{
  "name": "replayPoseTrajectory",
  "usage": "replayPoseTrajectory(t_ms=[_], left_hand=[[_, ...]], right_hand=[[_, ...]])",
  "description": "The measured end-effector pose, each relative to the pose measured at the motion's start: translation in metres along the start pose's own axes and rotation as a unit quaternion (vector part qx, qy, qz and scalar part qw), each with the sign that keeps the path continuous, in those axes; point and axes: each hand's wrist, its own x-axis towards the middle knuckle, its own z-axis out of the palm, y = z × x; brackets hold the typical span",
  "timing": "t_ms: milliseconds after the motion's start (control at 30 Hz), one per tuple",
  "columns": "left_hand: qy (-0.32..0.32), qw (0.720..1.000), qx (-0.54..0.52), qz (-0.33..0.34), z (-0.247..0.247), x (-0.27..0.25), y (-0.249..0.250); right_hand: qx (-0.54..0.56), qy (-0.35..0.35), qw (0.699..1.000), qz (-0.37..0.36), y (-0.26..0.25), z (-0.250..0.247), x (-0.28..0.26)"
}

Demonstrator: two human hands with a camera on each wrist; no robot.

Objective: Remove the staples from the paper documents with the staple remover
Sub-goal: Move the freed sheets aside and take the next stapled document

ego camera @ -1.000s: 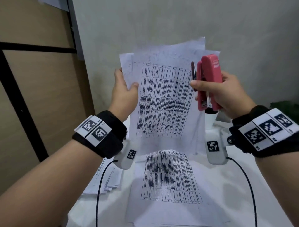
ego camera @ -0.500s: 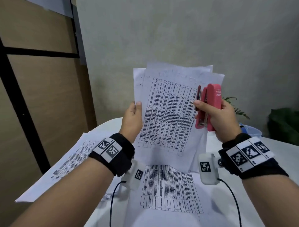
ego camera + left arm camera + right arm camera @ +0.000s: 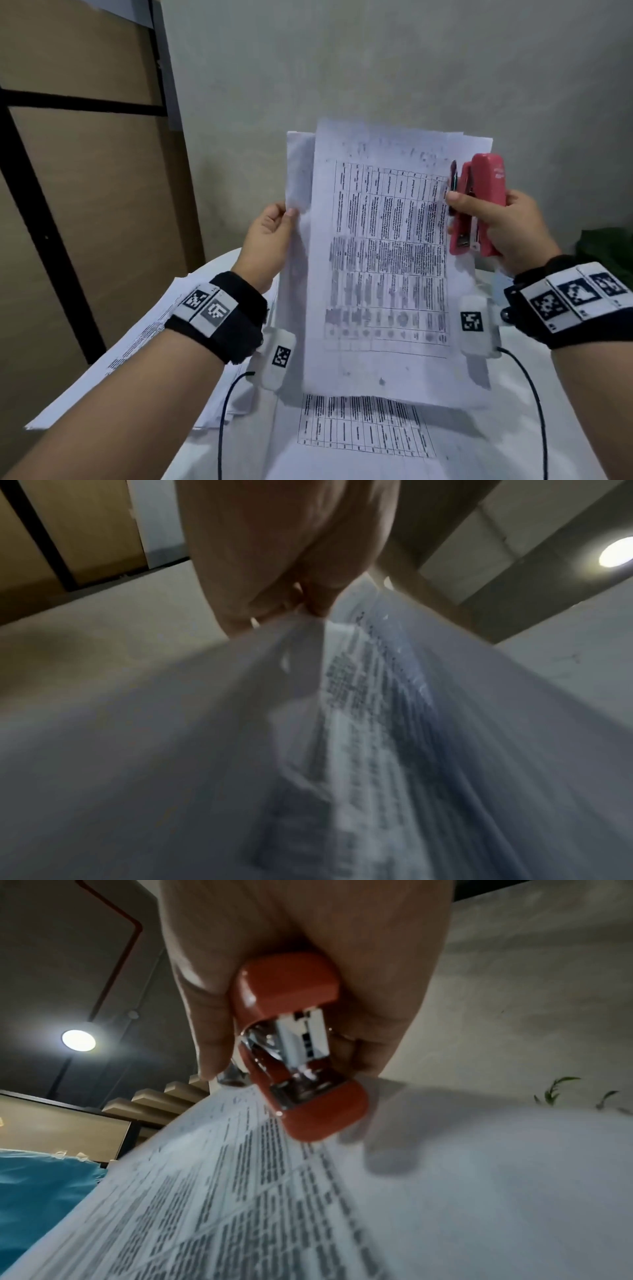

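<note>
Papers (image 3: 376, 260), several printed sheets with tables, stand upright in the middle of the head view, above the white worktop (image 3: 534, 428). The left hand (image 3: 270, 236) pinches their left edge between thumb and fingers; the left wrist view shows that same pinch from below, with the sheets fanning down toward the lens. The right hand (image 3: 503, 226) curls round a red stapler-like remover (image 3: 479, 205), gripping it upright at the sheets' upper right edge, thumb tip against the paper side. In the right wrist view its metal end (image 3: 301, 1069) faces the lens and the red body lies just over the printed page. No staple is visible in any view; it is too small or hidden, so I cannot say which corner it holds. More sheets lie flat at the lower middle of the head view (image 3: 363, 425) and in a loose pile at lower left (image 3: 144, 346). The step in hand seems to be bringing the tool to the staple. To do it well, I would keep the left pinch firm and close to the stapled corner so the paper stays taut, slide the thin metal tongue under the staple's crown, not under the page, and lever gently; a hard pull would likely tear the corner.
</note>
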Motion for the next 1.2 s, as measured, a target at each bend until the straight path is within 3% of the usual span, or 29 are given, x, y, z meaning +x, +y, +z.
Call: replayPoseTrajectory(t_ms=[133,300,400,533,633,833,1033,1200], left_hand=[[0.019,1.000,0.001,0.013,0.000,0.002,-0.001],[0.015,0.999,-0.035,-0.005,0.013,-0.006,-0.007],[0.016,0.999,-0.040,-0.017,0.011,-0.007,-0.013],[-0.032,0.998,0.049,0.030,0.011,-0.009,-0.015],[0.019,0.992,0.089,0.089,0.013,-0.003,-0.007],[0.098,0.982,0.049,0.151,0.012,0.004,0.010],[0.023,0.991,0.117,0.064,0.012,-0.022,-0.015],[0.044,0.990,0.131,0.021,0.012,-0.014,-0.023]], right_hand=[[-0.005,-0.004,1.000,-0.006,0.000,0.002,0.004],[-0.014,-0.064,0.997,0.027,0.010,0.013,0.003],[0.002,-0.043,0.998,0.042,0.015,0.021,0.004],[0.056,-0.006,0.998,0.027,0.014,0.029,0.002],[0.062,0.018,0.998,-0.004,0.004,0.037,-0.005],[0.068,0.031,0.995,-0.061,-0.014,0.049,-0.025],[0.079,-0.035,0.996,0.033,0.009,0.050,-0.037],[0.093,-0.034,0.993,0.068,0.016,0.048,-0.030]])
